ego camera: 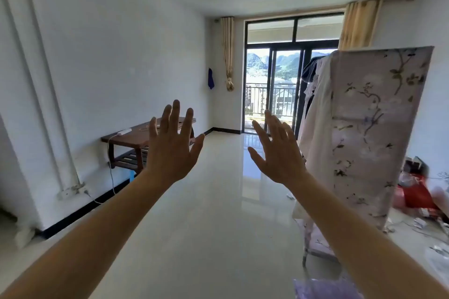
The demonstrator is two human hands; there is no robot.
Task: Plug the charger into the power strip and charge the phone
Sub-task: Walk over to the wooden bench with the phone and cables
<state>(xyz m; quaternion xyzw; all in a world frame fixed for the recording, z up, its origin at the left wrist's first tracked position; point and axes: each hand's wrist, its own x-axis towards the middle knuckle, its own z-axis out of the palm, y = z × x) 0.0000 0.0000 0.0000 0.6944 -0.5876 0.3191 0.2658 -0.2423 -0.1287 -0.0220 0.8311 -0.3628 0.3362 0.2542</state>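
The white, oblong plastic power strip lies on the near left end of the dark brown wooden surface that stands against the white left wall, and its thin white cord drops over the edge, runs down the wall and trails along the black skirting towards a wall fitting near the floor. A pale cable lies in a loose curl further along the same surface, but whether it belongs to a charger is too small to tell, and the phone cannot be made out. In front of the surface, well apart from the strip, both bare arms reach forward at chest height. The left hand is raised with its back to the camera, its grip fully apart, all five fingers spread wide, holding and touching nothing. The right hand is just beside it, likewise splayed and empty. Beyond them stretch glossy pale floor tiles, a dark-framed glass balcony door, and to the right a floral fabric wardrobe.
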